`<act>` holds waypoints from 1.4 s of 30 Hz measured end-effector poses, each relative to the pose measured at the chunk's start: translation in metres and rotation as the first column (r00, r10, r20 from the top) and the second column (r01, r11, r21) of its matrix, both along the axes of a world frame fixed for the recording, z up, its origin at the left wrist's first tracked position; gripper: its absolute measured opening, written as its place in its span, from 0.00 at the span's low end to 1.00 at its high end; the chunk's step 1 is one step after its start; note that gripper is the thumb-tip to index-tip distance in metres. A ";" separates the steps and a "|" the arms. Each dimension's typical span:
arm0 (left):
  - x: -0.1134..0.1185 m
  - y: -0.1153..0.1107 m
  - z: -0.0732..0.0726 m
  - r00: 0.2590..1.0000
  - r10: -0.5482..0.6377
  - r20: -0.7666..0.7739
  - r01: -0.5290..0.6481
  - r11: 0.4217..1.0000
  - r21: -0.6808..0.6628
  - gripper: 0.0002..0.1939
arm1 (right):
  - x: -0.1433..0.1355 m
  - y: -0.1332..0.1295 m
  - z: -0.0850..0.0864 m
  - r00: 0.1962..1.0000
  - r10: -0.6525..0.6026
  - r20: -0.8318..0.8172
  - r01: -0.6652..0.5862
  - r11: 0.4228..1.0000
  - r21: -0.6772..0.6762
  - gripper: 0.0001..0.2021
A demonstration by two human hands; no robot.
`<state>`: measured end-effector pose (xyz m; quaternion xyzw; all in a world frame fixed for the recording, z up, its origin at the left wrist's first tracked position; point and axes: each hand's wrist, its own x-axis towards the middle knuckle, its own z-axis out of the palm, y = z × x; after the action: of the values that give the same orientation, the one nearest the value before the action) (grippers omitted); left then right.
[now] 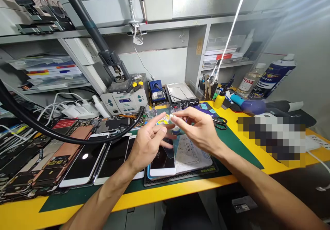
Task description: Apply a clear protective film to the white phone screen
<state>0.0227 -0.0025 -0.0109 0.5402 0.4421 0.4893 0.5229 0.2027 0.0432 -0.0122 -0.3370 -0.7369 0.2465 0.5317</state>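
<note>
Well back from table's front edge (201, 186), right hand (199, 127) pinches small white piece (172, 116).

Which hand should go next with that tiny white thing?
Probably the right hand: its fingers seem to pinch the small white piece. The left hand is close by, but its fingers look spread, not clearly gripping it.

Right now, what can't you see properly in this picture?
All in the head view:
Small white piece: too small, and partly covered by the right hand's fingers, to name.
White phone: its far part is hidden behind the left hand.
Pixelated thing on the right: blurry squares cover it.
Black hose: the picture's left edge cuts it off.
</note>
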 end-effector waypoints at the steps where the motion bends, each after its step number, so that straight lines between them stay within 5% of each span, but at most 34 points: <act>1: 0.002 -0.001 0.000 1.000 -0.012 -0.009 0.013 1.000 0.005 0.40 | -0.003 -0.002 -0.001 0.999 0.017 0.042 -0.020 0.997 0.074 0.08; 5: 0.005 -0.003 -0.001 0.997 -0.045 -0.064 0.048 0.998 0.033 0.39 | -0.007 -0.001 -0.008 0.980 -0.089 0.180 0.019 0.932 0.363 0.07; 9: 0.006 -0.004 -0.001 0.997 -0.033 -0.068 0.037 0.998 0.051 0.38 | 0.004 0.011 -0.007 0.943 -0.289 0.163 0.206 0.896 0.394 0.06; 13: 0.005 -0.006 0.000 0.998 -0.033 -0.052 0.036 0.998 0.047 0.38 | 0.015 0.017 0.000 0.950 -0.308 0.050 0.294 0.937 0.188 0.07; 17: 0.005 -0.005 0.000 0.998 -0.038 -0.042 0.039 0.999 0.026 0.40 | 0.011 0.009 0.004 0.982 -0.163 -0.099 0.160 0.987 -0.033 0.10; 21: 0.005 -0.004 -0.004 0.995 -0.095 -0.019 0.096 0.995 0.025 0.40 | -0.001 0.002 -0.002 0.998 -0.023 0.051 0.009 0.966 0.259 0.06; 25: 0.005 -0.006 -0.004 0.996 -0.071 -0.047 0.072 0.997 0.033 0.38 | 0.006 0.014 -0.006 0.949 -0.290 0.127 0.197 0.856 0.479 0.06; 29: 0.005 -0.007 0.000 0.996 -0.056 -0.068 0.059 0.997 0.040 0.38 | 0.021 0.023 0.001 0.936 -0.352 0.006 0.336 0.901 0.275 0.05; 32: 0.005 -0.007 0.001 0.996 -0.060 -0.063 0.062 0.998 0.031 0.38 | 0.020 0.017 0.006 0.964 -0.249 -0.098 0.256 0.964 0.070 0.06; 34: 0.005 -0.007 0.000 0.997 -0.059 -0.051 0.061 0.998 0.024 0.39 | 0.013 0.010 0.006 0.983 -0.143 -0.119 0.150 0.988 0.048 0.07; 38: 0.006 -0.006 -0.001 0.996 -0.082 -0.025 0.083 0.996 0.014 0.41 | 0.003 0.003 0.001 0.996 0.021 0.087 -0.043 0.966 0.257 0.05; 42: 0.005 -0.006 0.000 0.997 -0.060 -0.054 0.061 0.998 0.025 0.39 | 0.011 0.014 -0.003 0.948 -0.275 0.161 0.177 0.874 0.453 0.06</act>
<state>0.0279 -0.0088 -0.0111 0.5729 0.4326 0.4645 0.5184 0.2137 0.0577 -0.0151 -0.3199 -0.7826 -0.0261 0.5334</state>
